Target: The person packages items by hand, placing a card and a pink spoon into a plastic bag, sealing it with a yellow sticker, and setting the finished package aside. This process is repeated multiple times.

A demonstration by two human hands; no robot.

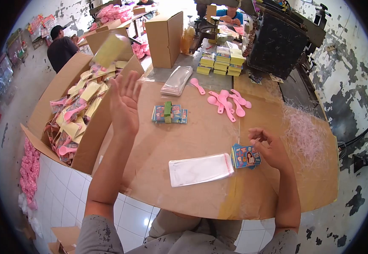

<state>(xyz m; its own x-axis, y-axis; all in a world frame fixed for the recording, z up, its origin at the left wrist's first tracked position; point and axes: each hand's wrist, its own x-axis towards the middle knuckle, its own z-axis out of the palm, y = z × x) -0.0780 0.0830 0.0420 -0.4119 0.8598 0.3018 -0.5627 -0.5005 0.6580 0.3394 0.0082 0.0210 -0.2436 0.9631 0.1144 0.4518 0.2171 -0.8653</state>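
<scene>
My left hand is raised beside the large cardboard box, palm showing and fingers spread, holding nothing. Just beyond its fingertips a blurred, pale yellow flat packet hangs in the air over the box. Inside lie many packets with pink spoons and yellowish cards. My right hand hovers at a small stack of blue printed cards, fingers loosely curled with a gap between thumb and fingertips. Left of those cards lies a pile of clear plastic sleeves.
Loose pink spoons lie mid-table, near a banded card bundle and more plastic sleeves. Card stacks, an upright carton and a black machine stand behind. Shredded filler lies right. Two people work beyond.
</scene>
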